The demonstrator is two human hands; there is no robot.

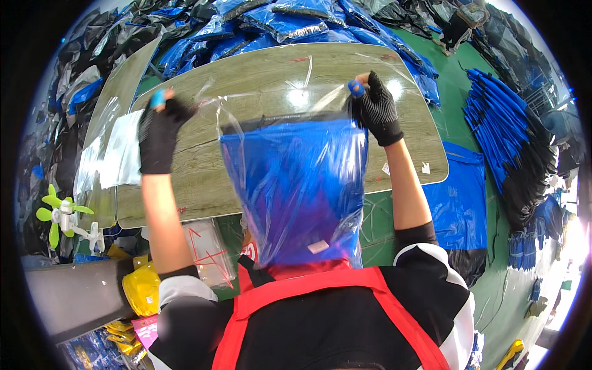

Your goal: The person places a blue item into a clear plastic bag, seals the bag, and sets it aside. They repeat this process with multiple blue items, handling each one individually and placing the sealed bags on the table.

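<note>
l hand (163,132) & r hand (379,111), both in black gloves w/ bare fingertips, are up over the desk (206,179), either side of a clear bag (293,179) w/ a folded blue item (308,154) in it. bag hangs b/w the forearms, in front of the person's chest, top edge over the near side of the desk, bottom down by the red straps (320,280). r fingers bent in, closed on the clear film at the bag's top r corner; blue wrap (356,89) on one fingertip. l hand is blurred, a bit off the bag's top l corner, fingers bent, lt blue wrap (158,98) on one; thin film runs b/w it & the bag, but can't tell if the fingers grip it. black band (290,120) shows along the item's top, small pale label (317,246) near the bottom. l end of desk has a pile of clear sleeves (123,154); small white scrap (425,168) near the r edge. beyond the far edge: heap of packed blue bags (277,24). on the r, blue & black item (462,197) on green floor (444,61), plus a long blue/black row (502,129). lower l: green-bladed fan (65,213), yellow pkg (143,288).
</note>
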